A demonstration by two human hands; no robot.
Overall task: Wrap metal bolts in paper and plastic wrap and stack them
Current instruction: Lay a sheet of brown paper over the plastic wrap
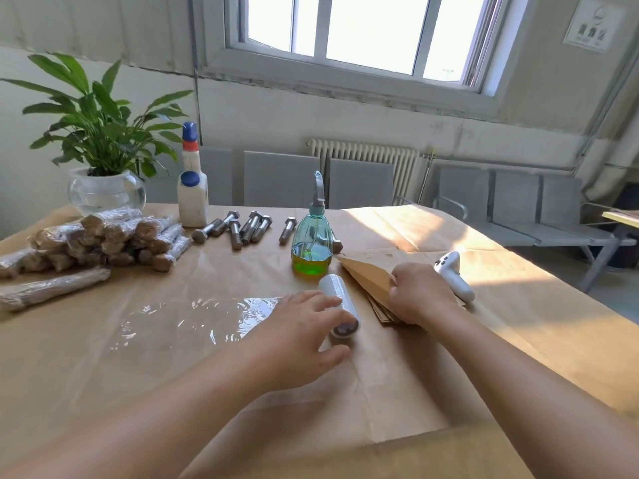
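Note:
My left hand [304,335] rests over the roll of plastic wrap [338,299], fingers curved across it. A sheet of clear wrap [193,321] lies spread on the table to the left of the roll. My right hand [420,292] pinches the top brown paper sheet [366,273] of a small paper stack [383,314] and lifts its edge. Several bare metal bolts [242,226] lie at the back of the table. A pile of wrapped bolts [107,238] is stacked at the left, with one long wrapped bundle [55,288] in front of it.
A green spray bottle [313,247] stands just behind the roll. A white controller [453,274] lies right of my right hand. Two white bottles [192,198] and a potted plant [103,188] stand at the back left. Brown paper covers the table [518,323]; chairs stand beyond.

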